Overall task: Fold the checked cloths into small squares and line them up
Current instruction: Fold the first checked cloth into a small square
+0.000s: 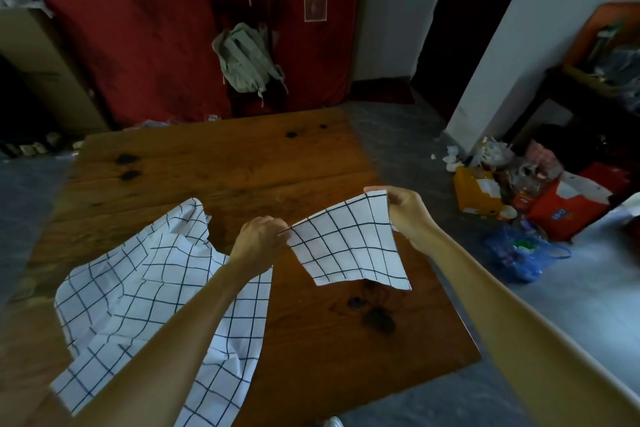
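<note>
Head view is showing a small checked cloth point(349, 246) hanging in the air above the wooden table point(221, 166), stretched between two hands. At its upper right corner the right hand point(407, 210) is pinching the cloth with curled fingers, wrist raised; at its lower left corner the left hand point(258, 236) is pinching the edge, knuckles up. Below the cloth its free corners are dangling just over the table's right edge. Left of the cloth, a pile of checked cloths point(138, 288) is lying rumpled on the table, partly under the left forearm. Beyond the cloth, bare wood is stretching to the far edge.
</note>
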The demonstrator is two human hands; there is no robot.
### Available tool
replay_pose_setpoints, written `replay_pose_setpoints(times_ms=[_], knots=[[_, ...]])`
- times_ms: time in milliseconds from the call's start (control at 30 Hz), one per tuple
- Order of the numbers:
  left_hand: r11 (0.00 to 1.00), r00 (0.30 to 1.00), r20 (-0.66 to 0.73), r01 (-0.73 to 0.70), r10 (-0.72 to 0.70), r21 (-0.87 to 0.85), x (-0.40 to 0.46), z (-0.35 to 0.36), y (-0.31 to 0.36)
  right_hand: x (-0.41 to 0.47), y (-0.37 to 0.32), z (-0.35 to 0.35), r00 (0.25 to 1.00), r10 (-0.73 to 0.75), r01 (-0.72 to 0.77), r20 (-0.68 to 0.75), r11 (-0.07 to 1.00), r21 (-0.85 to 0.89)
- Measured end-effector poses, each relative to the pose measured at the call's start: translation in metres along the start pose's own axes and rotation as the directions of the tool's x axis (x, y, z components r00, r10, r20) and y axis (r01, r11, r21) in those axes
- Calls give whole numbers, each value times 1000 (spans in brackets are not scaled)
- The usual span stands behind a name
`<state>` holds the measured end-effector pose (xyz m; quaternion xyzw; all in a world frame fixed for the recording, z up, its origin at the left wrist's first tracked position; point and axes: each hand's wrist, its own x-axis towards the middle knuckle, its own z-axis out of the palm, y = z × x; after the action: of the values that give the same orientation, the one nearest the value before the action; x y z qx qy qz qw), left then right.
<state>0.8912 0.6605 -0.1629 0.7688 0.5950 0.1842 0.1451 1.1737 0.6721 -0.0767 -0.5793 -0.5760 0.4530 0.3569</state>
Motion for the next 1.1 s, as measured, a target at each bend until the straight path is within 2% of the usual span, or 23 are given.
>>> replay_pose_setpoints(times_ms=[67, 133, 233, 333, 433, 567, 633, 767, 867, 967, 1100], knots=[[999, 999, -40, -25, 23, -42, 3, 2, 9, 3, 0, 3, 998, -21, 25, 66, 998, -61], [988, 989, -101, -115, 105, -101, 10, 2, 24, 1, -4, 9, 987, -43, 64, 152, 988, -138], [969, 967, -126, -233, 222, -83, 22, -2, 58, 3, -9, 16, 973, -65, 112, 220, 972, -206], [959, 957, -190, -247, 219, -140, 27, -8, 86, 0, -18, 19, 965, -91, 142, 246, 970, -199], [964, 966, -226, -174, 127, -201, 29, -9, 93, 1, -17, 18, 976, -88, 119, 201, 982, -145], [946, 949, -295, -194, 113, -259, 25, -15, 93, -1, -17, 13, 979, -128, 136, 161, 990, -45], [948, 946, -304, -193, 111, -255, 23, -14, 93, -4, -18, 17, 973, -168, 184, 158, 978, -98], [956, 943, -320, -178, 98, -234, 22, -13, 93, -3, -15, 29, 962, -272, 269, 16, 939, -212], [958, 935, -345, -167, 79, -234, 19, -17, 93, -6, -17, 30, 950, -308, 309, 41, 924, -226], [955, 934, -350, -167, 74, -245, 16, -19, 90, -8, -20, 34, 930, -356, 367, 93, 876, -314], [957, 931, -357, -163, 70, -238, 9, -27, 92, -7, -22, 38, 911, -412, 399, 28, 860, -320]])
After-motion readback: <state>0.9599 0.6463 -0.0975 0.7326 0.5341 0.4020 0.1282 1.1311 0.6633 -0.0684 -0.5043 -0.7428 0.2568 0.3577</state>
